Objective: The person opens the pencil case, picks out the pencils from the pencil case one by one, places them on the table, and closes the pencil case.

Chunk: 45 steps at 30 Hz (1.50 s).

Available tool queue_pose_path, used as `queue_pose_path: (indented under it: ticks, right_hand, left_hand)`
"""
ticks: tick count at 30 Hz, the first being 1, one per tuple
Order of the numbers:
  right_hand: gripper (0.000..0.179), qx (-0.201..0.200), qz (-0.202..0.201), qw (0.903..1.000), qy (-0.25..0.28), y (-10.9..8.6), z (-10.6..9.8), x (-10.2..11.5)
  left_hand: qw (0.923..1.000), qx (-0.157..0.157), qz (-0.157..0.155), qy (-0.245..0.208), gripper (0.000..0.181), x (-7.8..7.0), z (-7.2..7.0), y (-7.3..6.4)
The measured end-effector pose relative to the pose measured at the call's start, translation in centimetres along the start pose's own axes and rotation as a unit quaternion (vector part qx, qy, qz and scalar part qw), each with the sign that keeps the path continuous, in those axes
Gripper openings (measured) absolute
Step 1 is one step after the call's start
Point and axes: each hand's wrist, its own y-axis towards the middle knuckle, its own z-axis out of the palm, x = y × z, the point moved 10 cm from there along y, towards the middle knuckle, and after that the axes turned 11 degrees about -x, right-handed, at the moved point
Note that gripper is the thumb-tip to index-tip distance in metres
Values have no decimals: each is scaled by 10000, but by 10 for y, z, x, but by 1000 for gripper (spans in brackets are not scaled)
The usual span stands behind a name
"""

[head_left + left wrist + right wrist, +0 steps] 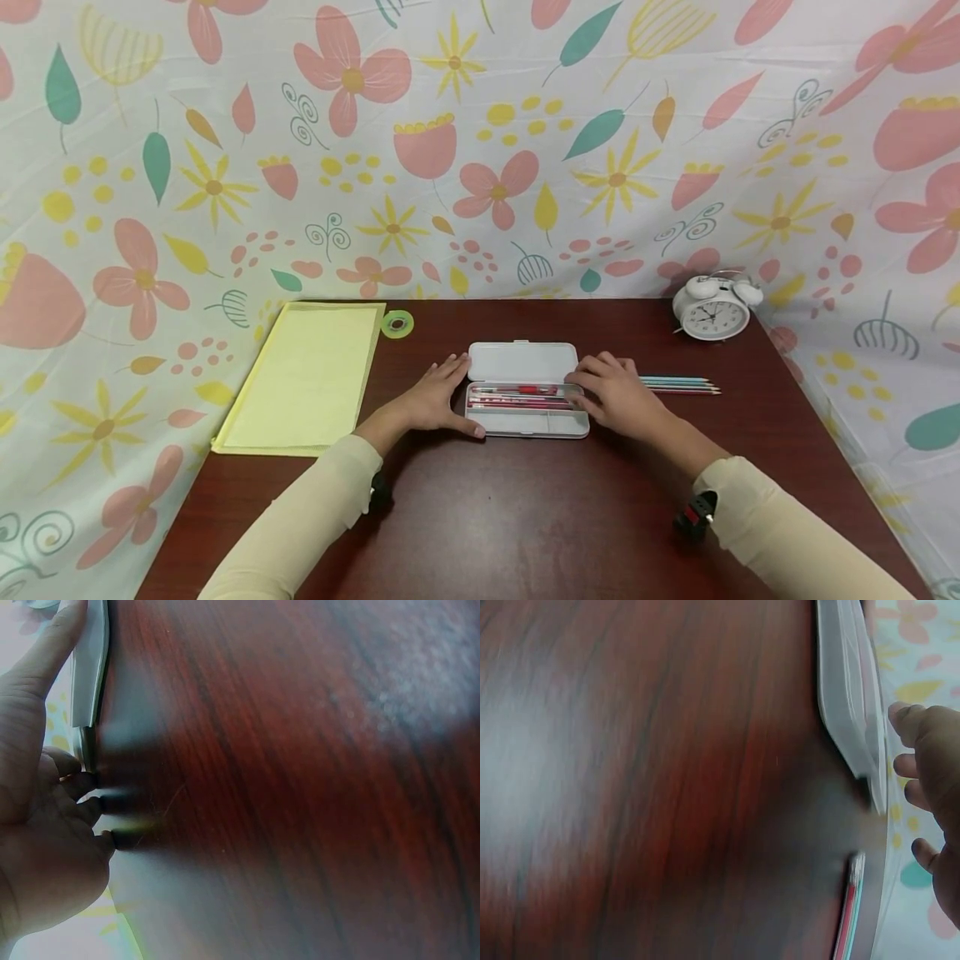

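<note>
A white pencil case (522,362) lies with its lid folded back on the dark wooden table. Red pens and pencils (517,400) lie in its rear compartment, while the front one is bare. My left hand (431,402) rests at the case's left end, fingers spread toward the lid and thumb at the front corner. The left wrist view shows that thumb along the case wall (91,667). Over the right end, my right hand (618,396) reaches its bent fingers to the compartment's edge. From the right wrist, the hand (937,765) appears beside the case (840,682), its fingers apart.
Several colored pencils (682,384) lie on the table (487,517) just right of my right hand. A white alarm clock (712,308) stands at the back right. At the left are a yellow zip folder (307,375) and a green tape roll (397,324). Flowered cloth (480,167) hangs behind.
</note>
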Motion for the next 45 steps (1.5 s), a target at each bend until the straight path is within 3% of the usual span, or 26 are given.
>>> queue_pose_path:
  ticks: [6,21,34,40,45]
  right_hand:
    - [17,115,-360,9992,93,7,13,22]
    - [6,288,-305,9989,-185,12,30,24]
    - [7,228,-264,9992,-175,15,29,26]
    - [8,164,-378,9991,-126,20,30,33]
    - [7,208,-400,9989,-128,26,35,43]
  left_hand:
    - [10000,13,-24,-24,140,-1,0,0]
    - [9994,-70,111,-317,150,8,5,4]
    - [10000,40,3,-36,142,2,1,1]
    - [9998,9,-34,-215,147,9,5,4]
    - [9997,12,28,-233,147,5,3,2]
